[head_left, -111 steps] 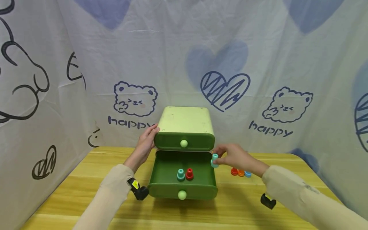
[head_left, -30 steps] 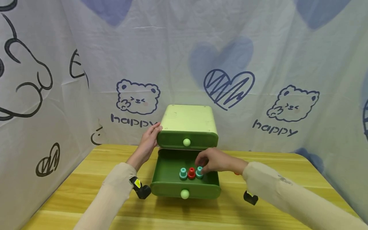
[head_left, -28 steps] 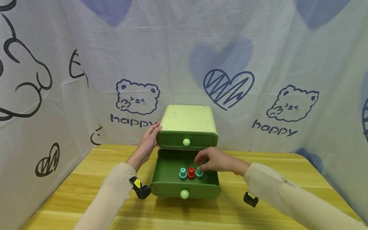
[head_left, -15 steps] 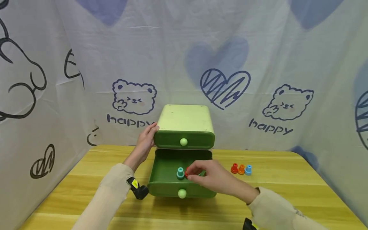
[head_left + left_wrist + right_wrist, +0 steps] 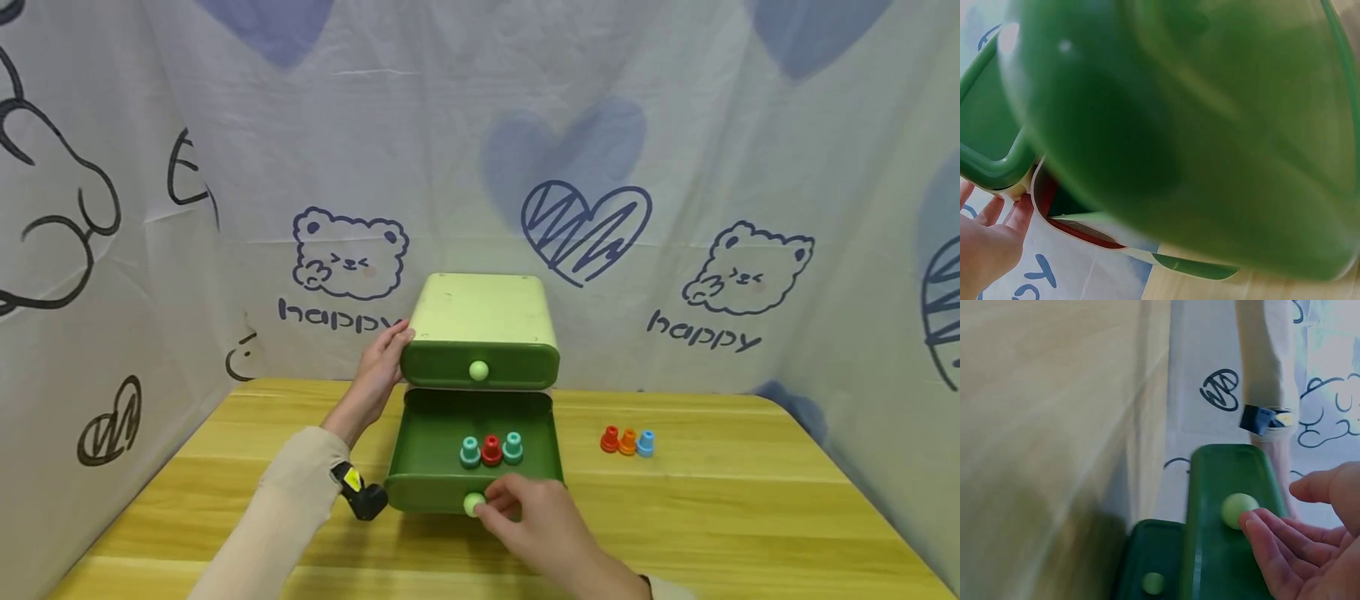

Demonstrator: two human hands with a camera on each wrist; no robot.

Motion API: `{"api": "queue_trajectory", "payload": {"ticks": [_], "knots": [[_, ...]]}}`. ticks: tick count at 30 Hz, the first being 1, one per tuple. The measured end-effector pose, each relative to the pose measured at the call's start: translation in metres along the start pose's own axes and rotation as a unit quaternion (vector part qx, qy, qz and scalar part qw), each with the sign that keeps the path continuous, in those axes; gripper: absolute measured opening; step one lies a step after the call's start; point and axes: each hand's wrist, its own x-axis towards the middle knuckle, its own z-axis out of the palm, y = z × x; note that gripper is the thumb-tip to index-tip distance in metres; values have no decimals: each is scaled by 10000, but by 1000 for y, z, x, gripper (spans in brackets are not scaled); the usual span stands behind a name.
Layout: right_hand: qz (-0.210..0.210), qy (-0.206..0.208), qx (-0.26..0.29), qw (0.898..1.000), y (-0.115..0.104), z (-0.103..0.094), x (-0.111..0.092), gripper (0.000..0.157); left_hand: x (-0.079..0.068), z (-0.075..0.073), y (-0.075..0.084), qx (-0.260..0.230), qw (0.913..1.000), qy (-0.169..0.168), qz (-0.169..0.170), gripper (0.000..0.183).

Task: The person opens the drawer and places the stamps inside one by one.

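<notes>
Right hand (image 5: 543,529) at the round knob (image 5: 471,503) of the pulled-out lower drawer (image 5: 427,493); fingers loosely extended, fingertips at the knob's edge, thumb standing clear in the right wrist view. Firm contact: cannot tell. Half a second ago this hand was over the drawer, covering much of its contents; now it is down at the front and all three pegs show.

Pegs lie up from the knob, near 12 o'clock: left teal peg (image 5: 469,452), red peg (image 5: 491,452), right teal peg (image 5: 513,448), upright, side by side. In the earliest frame the right teal one was in the fingers.

Left hand (image 5: 378,362), 11 o'clock from the knob, fingers laid along the side of the green cabinet (image 5: 483,310); same place as before.

At 2 o'clock, on the wooden table (image 5: 712,500): red, orange and blue pegs (image 5: 627,442).
</notes>
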Motion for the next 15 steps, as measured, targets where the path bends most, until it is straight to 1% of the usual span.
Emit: {"api": "queue_trajectory", "payload": {"ticks": [2, 5, 11, 15], "knots": [[197, 39, -42, 9998, 3, 6, -2, 19, 0, 0, 0, -9, 10000, 20, -13, 57], [360, 83, -156, 9992, 8, 13, -2, 22, 0, 0, 0, -26, 10000, 72, -40, 57], [371, 217, -455, 9980, 14, 25, -1, 26, -1, 0, 0, 4, 10000, 74, -40, 58], [315, 459, -570, 9968, 16, 30, 0, 27, -1, 0, 1, -24, 10000, 63, -43, 58]]}}
